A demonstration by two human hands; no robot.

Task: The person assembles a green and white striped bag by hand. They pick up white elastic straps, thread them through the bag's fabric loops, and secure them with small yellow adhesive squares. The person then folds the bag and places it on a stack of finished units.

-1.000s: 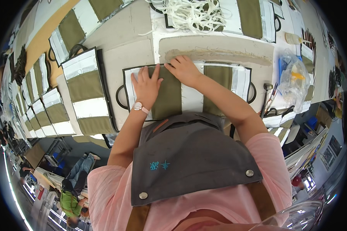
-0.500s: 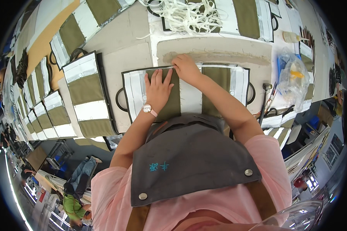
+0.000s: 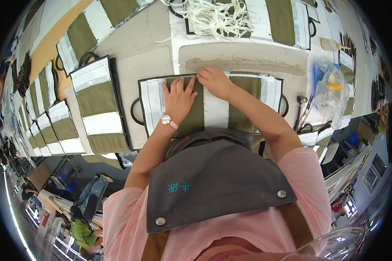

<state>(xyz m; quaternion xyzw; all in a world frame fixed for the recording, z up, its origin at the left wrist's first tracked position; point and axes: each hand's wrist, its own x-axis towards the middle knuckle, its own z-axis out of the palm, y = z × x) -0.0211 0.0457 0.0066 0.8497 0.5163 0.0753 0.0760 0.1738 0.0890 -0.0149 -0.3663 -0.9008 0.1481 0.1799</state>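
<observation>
A flat striped bag [image 3: 215, 115] in olive and white, with black edging, lies across the table before me. A black loop handle [image 3: 136, 112] sticks out at each side. My left hand [image 3: 177, 96] rests flat on its left half, fingers stretched toward the far edge; a pale watch is on that wrist. Beside the left fingertips, my right hand [image 3: 214, 82] is bent over the middle of the far edge. Its fingers are pinched together at the edging, and what they grip is too small to make out. A thin white strip runs along the far edge.
A tangled heap of white strips [image 3: 217, 19] lies beyond the bag on more striped bags. Another striped bag [image 3: 98, 98] stands at left, with several farther left. A hammer [image 3: 299, 106], a clear plastic bag [image 3: 333, 89] and a bottle [image 3: 330, 44] are at right.
My right hand has shifted very slightly right and nearer along the far edge, fingers still pinched. The left hand stays flat in about the same place.
</observation>
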